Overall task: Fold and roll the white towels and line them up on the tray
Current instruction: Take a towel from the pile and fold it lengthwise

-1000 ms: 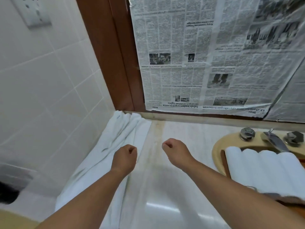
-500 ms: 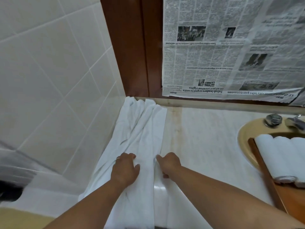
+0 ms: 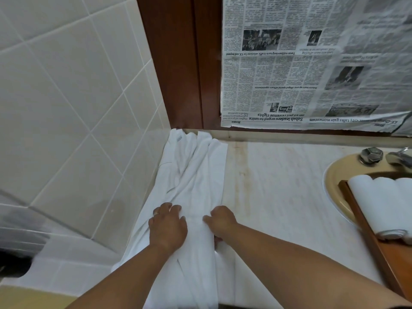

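Note:
A long crumpled white towel (image 3: 196, 175) lies along the left edge of the pale counter, from the back wall to the front edge. My left hand (image 3: 167, 226) lies on top of it, fingers spread and bent into the cloth. My right hand (image 3: 219, 221) grips the towel's right edge, fingers curled under the fabric. At the far right a wooden tray (image 3: 367, 230) rests over the sink and carries rolled white towels (image 3: 379, 204) side by side.
A tiled wall (image 3: 66, 108) runs close along the towel's left side. Newspaper (image 3: 312, 63) covers the mirror behind, next to a dark wooden frame (image 3: 178, 63). The beige sink rim (image 3: 332, 188) and metal tap knob (image 3: 371, 155) sit at the right.
Both hands came down from hovering as fists above the counter onto the towel. The view shifted left and down, and the right hand now has the towel's edge.

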